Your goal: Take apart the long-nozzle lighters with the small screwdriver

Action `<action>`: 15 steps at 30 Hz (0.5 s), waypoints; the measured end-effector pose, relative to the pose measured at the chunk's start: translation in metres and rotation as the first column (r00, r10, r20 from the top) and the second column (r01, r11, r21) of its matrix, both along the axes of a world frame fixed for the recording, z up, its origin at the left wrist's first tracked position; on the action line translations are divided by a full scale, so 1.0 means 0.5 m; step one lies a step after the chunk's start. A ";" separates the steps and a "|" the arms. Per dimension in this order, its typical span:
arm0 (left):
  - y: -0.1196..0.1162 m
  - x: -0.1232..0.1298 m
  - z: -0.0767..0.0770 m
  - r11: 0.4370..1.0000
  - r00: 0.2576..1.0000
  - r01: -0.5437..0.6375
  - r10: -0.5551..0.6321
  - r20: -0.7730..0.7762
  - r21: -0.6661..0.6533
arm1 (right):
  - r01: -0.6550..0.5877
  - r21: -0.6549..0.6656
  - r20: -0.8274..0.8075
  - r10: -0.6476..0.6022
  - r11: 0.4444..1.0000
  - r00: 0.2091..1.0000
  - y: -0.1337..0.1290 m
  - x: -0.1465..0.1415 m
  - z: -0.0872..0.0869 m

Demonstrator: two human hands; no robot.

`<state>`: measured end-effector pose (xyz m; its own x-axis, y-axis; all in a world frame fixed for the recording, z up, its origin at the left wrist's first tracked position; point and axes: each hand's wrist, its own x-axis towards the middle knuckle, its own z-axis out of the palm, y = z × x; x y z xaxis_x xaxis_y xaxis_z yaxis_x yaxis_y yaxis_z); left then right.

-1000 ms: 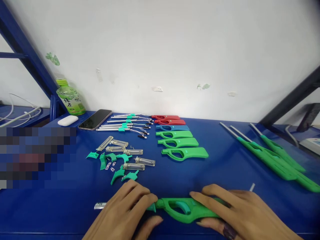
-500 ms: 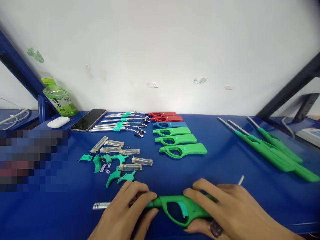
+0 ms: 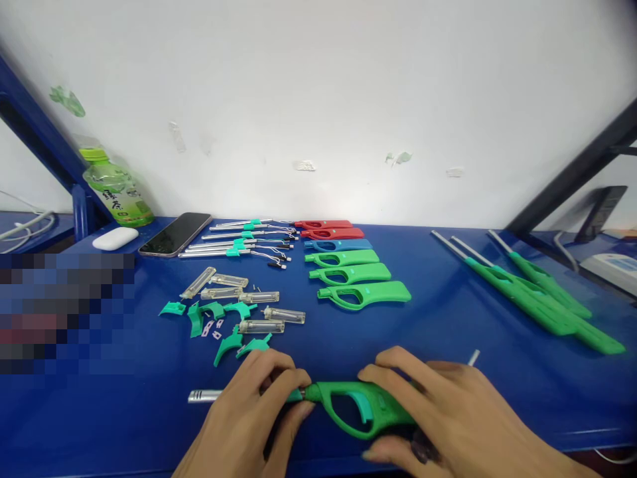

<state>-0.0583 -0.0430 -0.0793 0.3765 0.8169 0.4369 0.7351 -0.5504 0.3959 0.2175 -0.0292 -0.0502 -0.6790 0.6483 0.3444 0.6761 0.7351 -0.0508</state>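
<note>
A green lighter body (image 3: 348, 401) with a teal trigger lies across the front of the blue table, nozzle to the left. My left hand (image 3: 259, 411) pinches a metal tube (image 3: 205, 396) with a teal collar where it meets the body's front end. The body's rear is gripped by my right hand (image 3: 438, 411), fingers above and thumb below. Something dark and a thin light rod (image 3: 474, 358) show by my right hand; what they are is unclear. My palms hide part of the tube and the handle's end.
Metal tubes with wires (image 3: 233, 245), red, blue and green lighter bodies (image 3: 365, 293), clear fuel tanks (image 3: 261, 326) and teal triggers (image 3: 229, 345) lie ahead. Long green lighters (image 3: 527, 292) rest at right. A phone (image 3: 176, 234), white case (image 3: 115, 238) and bottle (image 3: 119, 192) stand back left.
The view has shifted slightly. My right thumb sits a little lower and further from the body's edge; my left hand still pinches the tube at the nozzle.
</note>
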 end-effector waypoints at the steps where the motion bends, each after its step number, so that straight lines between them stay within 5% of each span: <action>1: 0.000 0.000 0.000 1.000 1.000 0.002 -0.002 0.001 0.000 | -0.002 0.037 0.026 0.001 0.999 1.000 -0.001 -0.008 0.000; 5: -0.002 -0.003 -0.001 1.000 1.000 0.002 -0.002 -0.021 0.029 | -0.022 0.057 0.076 0.017 0.998 0.997 -0.002 -0.041 -0.007; 15: -0.001 0.001 0.004 0.998 0.997 -0.015 0.019 -0.076 0.060 | 0.061 -0.256 -0.146 -0.101 0.965 0.984 0.002 -0.058 0.010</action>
<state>-0.0576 -0.0434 -0.0771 0.3971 0.7972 0.4549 0.7716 -0.5583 0.3049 0.1885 -0.0281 -0.0451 -0.5712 0.7777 0.2624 0.7017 0.6286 -0.3355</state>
